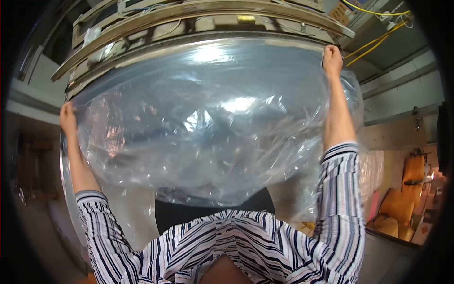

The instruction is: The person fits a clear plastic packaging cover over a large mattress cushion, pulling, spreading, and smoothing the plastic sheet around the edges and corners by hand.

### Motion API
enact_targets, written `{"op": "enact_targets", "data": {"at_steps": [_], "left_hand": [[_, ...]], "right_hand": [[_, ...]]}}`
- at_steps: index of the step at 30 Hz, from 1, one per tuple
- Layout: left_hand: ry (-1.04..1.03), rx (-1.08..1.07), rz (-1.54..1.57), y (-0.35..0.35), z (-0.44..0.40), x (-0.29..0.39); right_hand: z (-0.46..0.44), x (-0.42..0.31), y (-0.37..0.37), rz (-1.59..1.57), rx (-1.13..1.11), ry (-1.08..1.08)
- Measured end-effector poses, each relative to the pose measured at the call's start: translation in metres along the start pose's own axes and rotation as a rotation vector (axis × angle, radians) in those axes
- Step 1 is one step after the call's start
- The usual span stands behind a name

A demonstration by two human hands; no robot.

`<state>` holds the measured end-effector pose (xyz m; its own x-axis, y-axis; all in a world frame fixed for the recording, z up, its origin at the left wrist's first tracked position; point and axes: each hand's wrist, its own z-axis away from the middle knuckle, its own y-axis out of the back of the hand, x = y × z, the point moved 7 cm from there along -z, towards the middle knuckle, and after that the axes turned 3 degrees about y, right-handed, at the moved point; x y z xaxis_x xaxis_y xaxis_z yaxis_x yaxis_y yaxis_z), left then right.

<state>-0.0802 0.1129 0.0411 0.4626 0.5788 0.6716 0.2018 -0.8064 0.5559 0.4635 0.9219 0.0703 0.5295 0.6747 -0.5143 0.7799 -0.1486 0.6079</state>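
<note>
Head cam view: biggest thing by far is a clear, wrinkly plastic sheet, spread out in front of the person between both hands. Long axis runs left to right, with the left end sitting lower and the right end angled up toward the far side. Far edge is up by the wood, near edge sags in loose folds at the waist. Can't tell what surface is under it. Behind it there's a long weathered wooden frame running crosswise. Over on the right, an orange padded chair, and up top, some yellow cables. As for the grip, left hand (bit blurry) and right hand are each curled closed, pinching the sheet's far corners.
</note>
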Motion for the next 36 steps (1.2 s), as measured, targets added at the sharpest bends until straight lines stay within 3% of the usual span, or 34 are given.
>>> {"op": "enact_targets", "data": {"at_steps": [1,2,4,5,9,12,16,22,26,27,30,33,36], "left_hand": [[0.082,0.013,0.267,-0.006,-0.014,-0.019],[0.171,-0.024,0.349,-0.011,-0.02,-0.023],[0.081,0.006,0.263,-0.012,-0.024,-0.006],[0.193,-0.021,0.101,-0.012,-0.033,-0.014],[0.186,0.006,-0.003,-0.021,-0.059,-0.001],[0.204,0.025,-0.054,-0.017,-0.066,-0.015],[0.245,-0.006,-0.047,-0.021,-0.085,-0.051],[0.175,0.188,-0.1,0.003,-0.087,-0.064],[0.355,0.008,0.125,0.005,-0.098,-0.106],[0.26,0.077,0.182,0.007,-0.095,-0.1],[0.178,0.088,0.097,0.005,-0.091,-0.08],[0.341,-0.167,-0.131,-0.009,-0.102,-0.105],[0.094,-0.3,-0.159,-0.011,-0.045,0.034]], "right_hand": [[0.001,-0.008,0.005,-0.355,-0.019,-0.074],[-0.002,-0.013,0.008,-0.345,-0.011,-0.048],[0.003,-0.017,0.017,-0.318,-0.003,-0.004],[-0.001,-0.015,0.014,-0.332,-0.035,-0.001],[-0.013,-0.005,0.006,-0.126,-0.057,-0.011],[-0.009,-0.005,0.008,-0.184,-0.073,-0.052],[-0.01,-0.011,0.021,0.063,0.106,0.031],[-0.008,-0.008,0.027,0.033,0.144,-0.044],[-0.014,-0.003,0.029,-0.063,0.114,-0.107],[-0.014,-0.002,0.029,-0.072,0.087,-0.147],[-0.019,0.003,0.023,-0.021,0.051,-0.161],[-0.022,0.003,0.016,0.084,-0.089,-0.079],[-0.015,-0.01,0.021,0.064,-0.416,-0.081]]}}
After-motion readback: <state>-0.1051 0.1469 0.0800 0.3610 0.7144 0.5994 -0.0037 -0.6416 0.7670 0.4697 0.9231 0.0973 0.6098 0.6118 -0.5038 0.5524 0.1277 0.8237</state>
